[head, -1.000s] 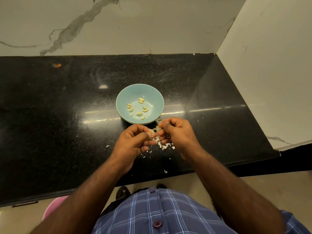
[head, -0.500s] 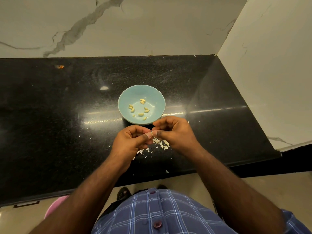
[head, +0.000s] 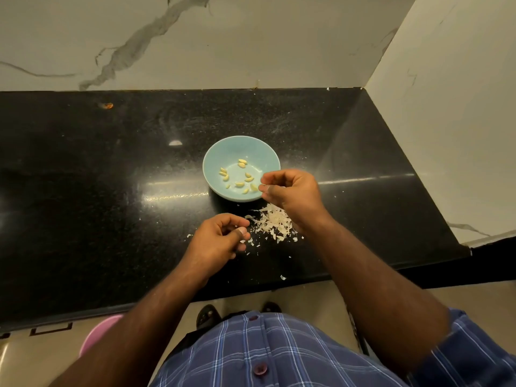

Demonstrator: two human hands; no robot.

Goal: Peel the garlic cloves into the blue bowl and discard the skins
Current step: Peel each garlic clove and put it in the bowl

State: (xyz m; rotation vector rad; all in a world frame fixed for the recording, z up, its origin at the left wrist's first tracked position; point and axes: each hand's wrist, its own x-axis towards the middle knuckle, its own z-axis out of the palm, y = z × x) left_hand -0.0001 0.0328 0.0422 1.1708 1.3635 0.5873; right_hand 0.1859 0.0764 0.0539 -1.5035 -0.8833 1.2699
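The blue bowl (head: 212,163) stands mid-counter with several peeled garlic cloves (head: 239,184) in it. My right hand (head: 290,195) hovers over the bowl's near right rim with thumb and forefinger loosely curled and apart. One clove (head: 253,187) lies just off those fingertips inside the bowl. My left hand (head: 220,238) is lower and nearer me, fingers curled, thumb pressed to the fingertips on what looks like a small scrap of skin. A pile of garlic skins (head: 272,223) lies on the black counter (head: 111,191) between my hands.
Stray skin flakes (head: 283,277) are scattered toward the counter's front edge. Marble walls close off the back and the right side. A pink tub (head: 97,333) stands on the floor below the counter at the left.
My hands have parted. The right hand rose from the skin pile to the bowl's rim, and one more clove now lies in the bowl. The left hand stayed low by the skins.
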